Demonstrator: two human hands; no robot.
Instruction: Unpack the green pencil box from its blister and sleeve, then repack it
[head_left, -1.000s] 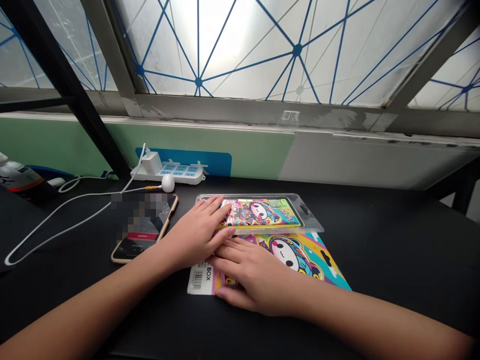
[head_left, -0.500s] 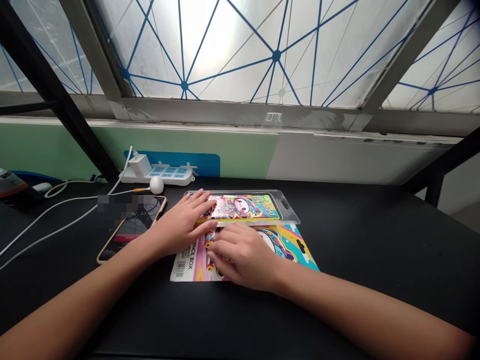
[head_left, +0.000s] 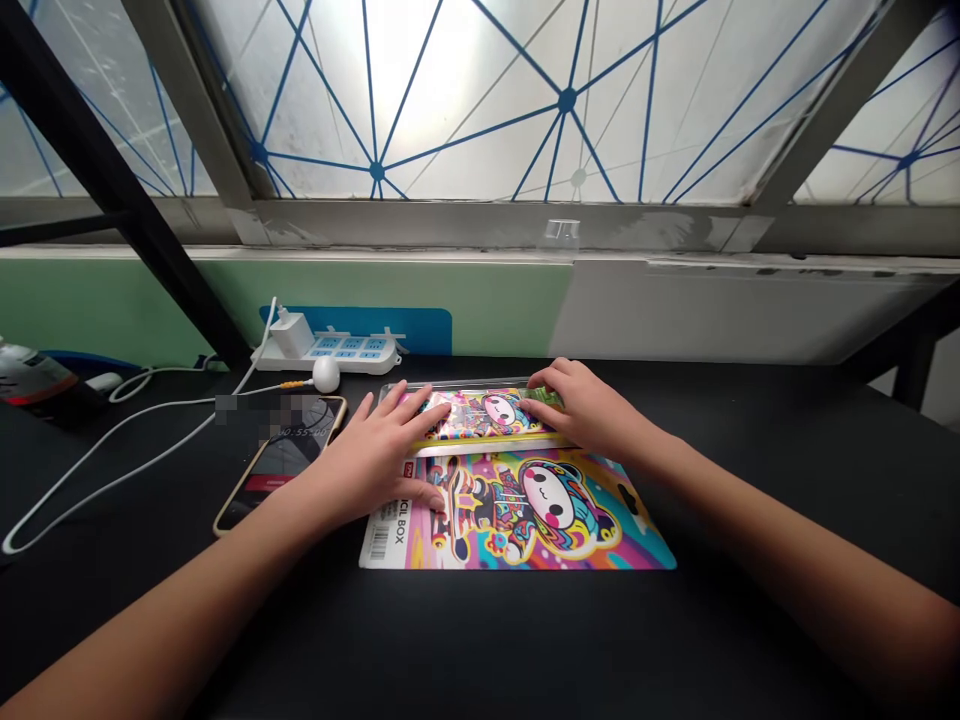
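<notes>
A colourful pencil box [head_left: 480, 413] in a clear plastic blister lies on the black table [head_left: 750, 480]. My left hand [head_left: 379, 455] rests flat on its left end, fingers spread. My right hand [head_left: 589, 405] lies on its right end, fingers curled over the top. In front of the box, a printed cardboard insert [head_left: 525, 510] with a cartoon figure and a barcode lies flat, and my left thumb touches its left part.
A phone [head_left: 277, 460] with a lit screen lies left of my left hand. Behind it are a white power strip [head_left: 341, 350] with a charger, a white cable [head_left: 112, 450] and a small white ball [head_left: 325, 373]. A bottle [head_left: 30, 375] lies at the far left.
My right hand has lifted off the cardboard insert and moved back and right onto the right end of the pencil box. My left hand stays on the left end.
</notes>
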